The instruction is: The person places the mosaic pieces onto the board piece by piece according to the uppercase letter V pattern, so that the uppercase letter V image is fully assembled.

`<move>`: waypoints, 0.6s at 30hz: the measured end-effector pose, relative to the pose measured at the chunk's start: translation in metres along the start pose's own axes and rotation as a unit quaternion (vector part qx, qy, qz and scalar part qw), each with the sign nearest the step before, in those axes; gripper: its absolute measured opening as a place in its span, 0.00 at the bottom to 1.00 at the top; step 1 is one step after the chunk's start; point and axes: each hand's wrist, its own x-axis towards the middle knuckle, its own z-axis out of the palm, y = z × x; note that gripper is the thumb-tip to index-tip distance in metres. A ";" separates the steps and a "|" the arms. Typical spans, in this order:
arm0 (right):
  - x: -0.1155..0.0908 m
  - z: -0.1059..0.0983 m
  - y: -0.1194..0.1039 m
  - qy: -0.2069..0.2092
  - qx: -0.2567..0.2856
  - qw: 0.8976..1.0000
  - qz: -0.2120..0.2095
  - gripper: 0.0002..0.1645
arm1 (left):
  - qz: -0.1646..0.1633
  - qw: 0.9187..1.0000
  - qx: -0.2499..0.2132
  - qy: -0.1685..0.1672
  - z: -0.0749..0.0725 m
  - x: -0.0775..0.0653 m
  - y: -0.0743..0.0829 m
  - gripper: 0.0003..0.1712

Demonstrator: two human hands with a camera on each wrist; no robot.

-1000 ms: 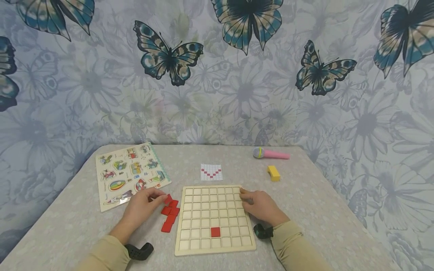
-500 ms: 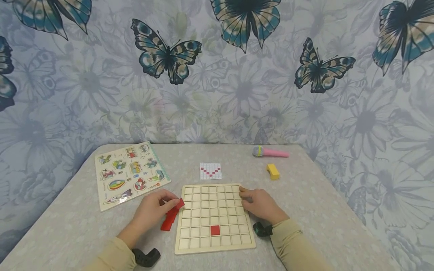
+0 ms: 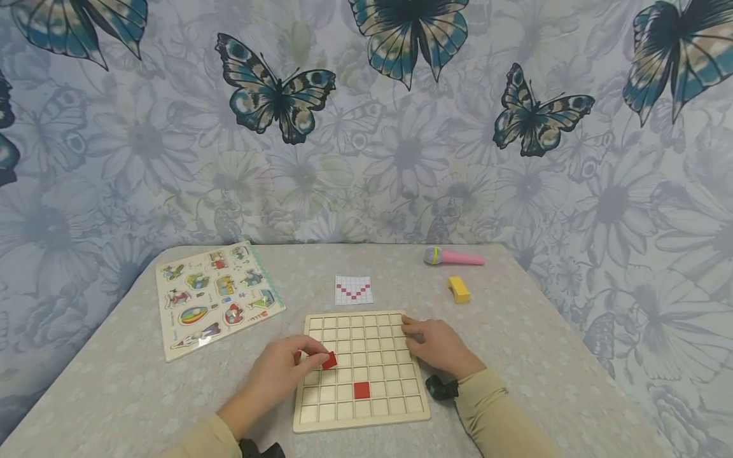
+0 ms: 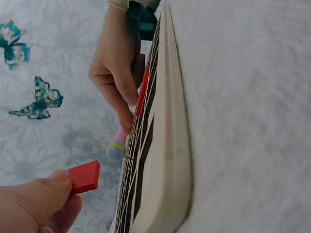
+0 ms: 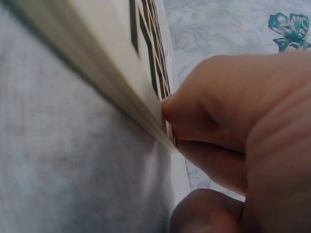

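A wooden grid board (image 3: 386,421) lies in front of me, with one red square tile (image 3: 361,390) in a lower cell. My left hand (image 3: 283,369) pinches another red tile (image 3: 329,360) between thumb and fingertips, above the board's left part. The left wrist view shows this red tile (image 4: 85,176) tilted and apart from the board. Beneath my left hand, a bit of red (image 3: 298,357) shows; the rest of the pile there is hidden. My right hand (image 3: 441,346) holds the board's far right corner, thumb on the rim (image 5: 167,104).
Beyond the board lies a pattern card (image 3: 353,290) with red squares in a V. A picture puzzle board (image 3: 220,299) is at the left. A yellow block (image 3: 459,290) and a pink toy microphone (image 3: 454,256) lie at the back right, before a butterfly-papered wall.
My left hand has taken a red tile from the pile left of the board and carried it right, over the board. My right hand stays at the board's corner.
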 end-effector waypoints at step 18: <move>0.000 0.000 -0.003 0.004 0.004 1.000 0.006 0.22 | 0.162 0.986 0.038 0.020 0.027 -0.006 -0.005 0.09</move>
